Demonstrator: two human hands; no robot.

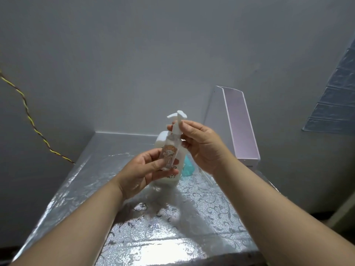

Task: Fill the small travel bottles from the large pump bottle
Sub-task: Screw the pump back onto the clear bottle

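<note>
The single wide-angle camera rode on the person's head and faced forward and down. It looked along both forearms, close to the left hand [142,173] and right hand [201,144], which held the small clear bottle [170,154] at mid-frame. The silver-patterned table [211,198] filled the lower half, the grey wall [134,54] the upper.

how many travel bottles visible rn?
1: a small clear travel bottle, held in the left hand in front of the large pump bottle. The teal object behind may be another; cannot tell.
</note>
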